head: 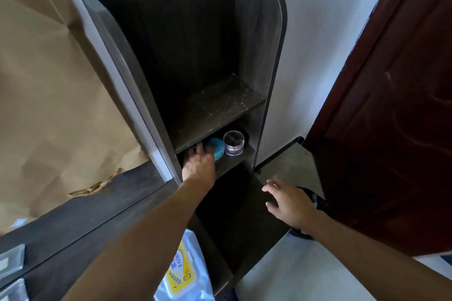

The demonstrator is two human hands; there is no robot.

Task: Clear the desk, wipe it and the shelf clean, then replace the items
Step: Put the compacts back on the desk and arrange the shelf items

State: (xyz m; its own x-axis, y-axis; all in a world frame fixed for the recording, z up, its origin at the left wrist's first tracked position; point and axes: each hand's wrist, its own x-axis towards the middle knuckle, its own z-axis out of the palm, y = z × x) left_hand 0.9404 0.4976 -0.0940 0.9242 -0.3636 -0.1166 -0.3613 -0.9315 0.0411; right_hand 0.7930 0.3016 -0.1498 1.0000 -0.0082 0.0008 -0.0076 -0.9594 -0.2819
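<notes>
A dark wooden shelf unit point(271, 39) stands against the wall beside the desk point(80, 212). Its upper shelf board point(220, 102) is bare and speckled with dust. On the lower shelf stand a round teal container point(216, 148) and a clear plastic jar point(234, 142). My left hand point(199, 164) reaches into the lower shelf, fingers stretched out, beside and touching the teal container; its fingertips are hidden in the shadow. My right hand point(288, 199) hovers spread open in front of the bottom compartment, holding nothing.
Crumpled brown paper point(49, 95) covers the wall left of the shelf. A blue and yellow packet point(182, 273) lies below my left arm. A dark red door point(391, 117) stands open on the right, close to the shelf. A dark shoe point(315, 200) lies on the floor.
</notes>
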